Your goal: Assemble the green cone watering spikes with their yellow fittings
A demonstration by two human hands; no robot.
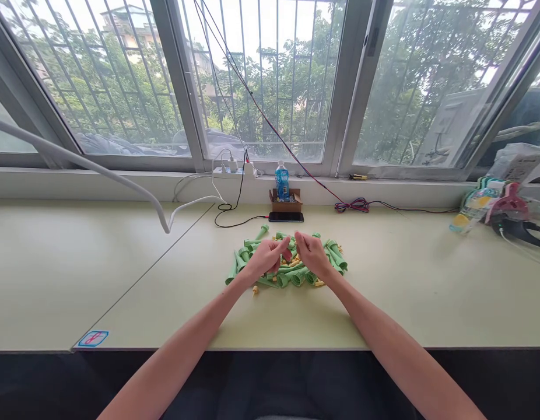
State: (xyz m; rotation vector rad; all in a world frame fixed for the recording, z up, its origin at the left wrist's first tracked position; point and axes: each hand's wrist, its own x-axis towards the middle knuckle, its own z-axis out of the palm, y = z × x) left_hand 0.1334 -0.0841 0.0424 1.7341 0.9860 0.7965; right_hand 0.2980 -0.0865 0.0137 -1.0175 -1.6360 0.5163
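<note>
By the counter's (427,280) back edge, a cardboard box (286,206) holds a blue bottle (281,179). Farther forward, the left hand (270,255) and right hand (312,253) angle inward over piled green cones (298,279); curled fingers hide whether either grip holds anything.

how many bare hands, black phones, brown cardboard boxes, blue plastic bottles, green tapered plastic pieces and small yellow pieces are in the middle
Bare left hand and right hand: 2
Black phone: 1
Brown cardboard box: 1
Blue plastic bottle: 1
Green tapered plastic pieces: at least 10, overlapping
Small yellow pieces: at least 3, partly hidden
Total: at least 18
</note>
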